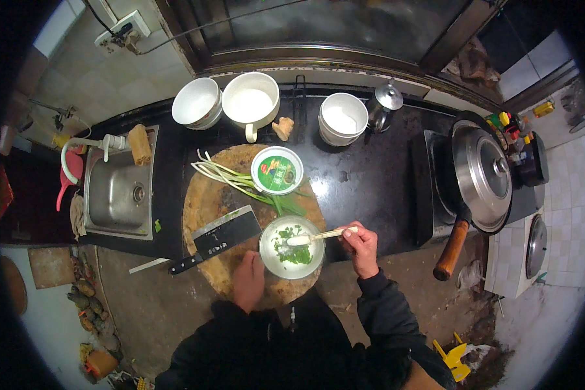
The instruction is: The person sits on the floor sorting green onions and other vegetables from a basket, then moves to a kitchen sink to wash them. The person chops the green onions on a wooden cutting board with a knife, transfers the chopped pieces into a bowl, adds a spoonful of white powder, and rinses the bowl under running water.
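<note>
A pale metal bowl (268, 263) with chopped green leaves (296, 254) sits on the round wooden chopping board (201, 188). My right hand (361, 245) is closed around the light handle of a spoon (299, 240). The spoon's head is over the bowl and looks white. At the bowl's lower left side, my left hand (248, 279) is against its wall with fingers together, partly hidden by the angle. Just beyond that hand lies a cleaver (227, 233), blade on the board. Spring onions (234, 181) lie behind, next to a white tub with a green label (277, 170).
White bowls (197, 103), a large cream mug (251, 101), a ginger piece (283, 128), white cups (343, 118) and a metal pot (387, 101) line the back. A steel sink (118, 198) is left; a lidded pan (484, 175) with a wooden handle stands on the stove at right.
</note>
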The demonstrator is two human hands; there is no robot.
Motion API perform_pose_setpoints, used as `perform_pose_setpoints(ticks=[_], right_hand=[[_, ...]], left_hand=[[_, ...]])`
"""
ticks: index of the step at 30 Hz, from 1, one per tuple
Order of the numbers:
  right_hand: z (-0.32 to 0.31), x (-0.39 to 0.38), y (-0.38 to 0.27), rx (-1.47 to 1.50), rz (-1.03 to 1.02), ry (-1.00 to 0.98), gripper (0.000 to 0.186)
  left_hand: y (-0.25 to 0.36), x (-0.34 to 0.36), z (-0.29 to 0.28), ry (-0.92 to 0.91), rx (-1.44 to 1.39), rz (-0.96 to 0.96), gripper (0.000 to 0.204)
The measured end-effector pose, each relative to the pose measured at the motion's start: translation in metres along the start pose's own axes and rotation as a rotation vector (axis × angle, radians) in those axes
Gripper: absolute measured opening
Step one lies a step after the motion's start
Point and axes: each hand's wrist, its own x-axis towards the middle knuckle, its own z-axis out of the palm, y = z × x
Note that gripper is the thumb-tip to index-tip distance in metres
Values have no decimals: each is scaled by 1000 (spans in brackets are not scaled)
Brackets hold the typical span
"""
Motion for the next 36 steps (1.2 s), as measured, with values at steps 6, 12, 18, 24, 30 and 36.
perform_pose_setpoints(ticks=[6, 12, 18, 24, 30, 36], right_hand=[[-6, 1, 4, 44, 21, 16, 19], [-6, 2, 5, -45, -28, 16, 21], [-4, 2, 4, 62, 26, 35, 23], [0, 16, -17, 340, 138, 183, 23], [-7, 109, -54, 336, -109, 519, 25], [-4, 177, -58, 75, -51, 416, 23]], left_hand=[[-3, 1, 3, 32, -15, 59, 23], [-2, 1, 2, 9, 16, 1, 22], [-3, 1, 3, 23, 5, 33, 20], [-4, 3, 3, 41, 9, 72, 20], [3, 3, 2, 37, -13, 77, 22], [2, -5, 0, 14, -96, -82, 24]])
